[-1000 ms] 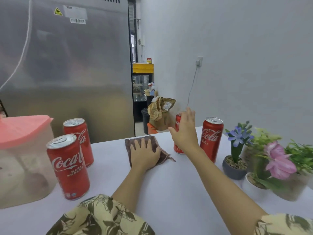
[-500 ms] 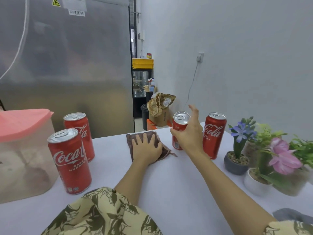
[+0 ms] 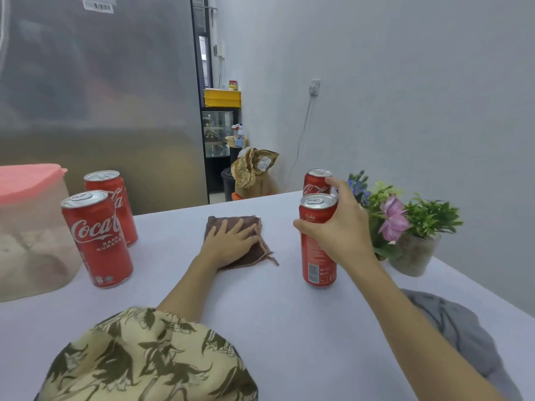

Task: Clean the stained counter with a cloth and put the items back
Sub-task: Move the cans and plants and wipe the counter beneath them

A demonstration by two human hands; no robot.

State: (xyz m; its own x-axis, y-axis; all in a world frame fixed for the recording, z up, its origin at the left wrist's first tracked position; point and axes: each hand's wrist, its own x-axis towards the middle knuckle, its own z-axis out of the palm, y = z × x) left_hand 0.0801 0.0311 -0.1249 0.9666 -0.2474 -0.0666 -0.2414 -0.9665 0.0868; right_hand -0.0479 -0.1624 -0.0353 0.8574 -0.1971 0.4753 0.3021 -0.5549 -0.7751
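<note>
Red can now nearer, gripped by right hand; left hand flat on cloth.

The worktop is showing plain white. The cloth on it is looking dark brown with a paler edge. Four cans, one of them at, are showing red with white lettering and silver tops. The tub's lid is showing pink. The sleeve is wearing olive leaf shapes on cream. A flower is showing pink among green leaves.
</note>
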